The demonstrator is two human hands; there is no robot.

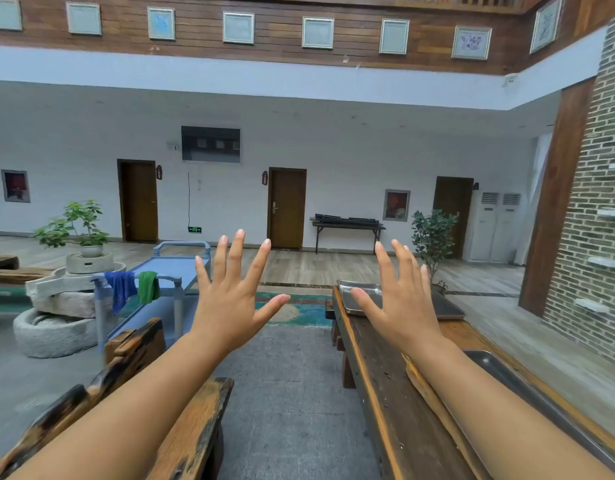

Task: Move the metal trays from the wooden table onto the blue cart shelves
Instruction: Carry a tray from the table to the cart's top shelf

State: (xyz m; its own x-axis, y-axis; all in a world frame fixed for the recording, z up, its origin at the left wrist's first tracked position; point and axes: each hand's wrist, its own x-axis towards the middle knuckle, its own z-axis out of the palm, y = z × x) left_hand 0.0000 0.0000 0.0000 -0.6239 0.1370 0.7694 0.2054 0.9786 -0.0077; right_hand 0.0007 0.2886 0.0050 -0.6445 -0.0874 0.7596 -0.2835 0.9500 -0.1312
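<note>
Wooden and long, the table [385, 393] runs along the right side of the view, its dark planks edged in orange. Two metal trays lie on it: the far tray [366, 299] sits at the table's far end, and the near tray [527, 386] lies close to the person along the right edge, partly hidden by the right forearm. Both bare arms reach forward with the palms facing away. The left hand [230, 303] is raised over the grey floor between the table and the cart, its fingers [237, 251] spread wide apart and holding nothing. The right hand [403, 306] is raised in front of the far tray, its fingers [401, 261] also spread and empty; I cannot tell whether the thumb touches the tray or merely overlaps it in the view. The blue cart [167, 268] stands to the left, well apart from the table, with its top shelf bare. A blue cloth [121, 289] and a green cloth [148, 285] hang side by side over the cart's near rail. A rough wooden bench [136, 348] stands at the lower left, beside the cart.
</note>
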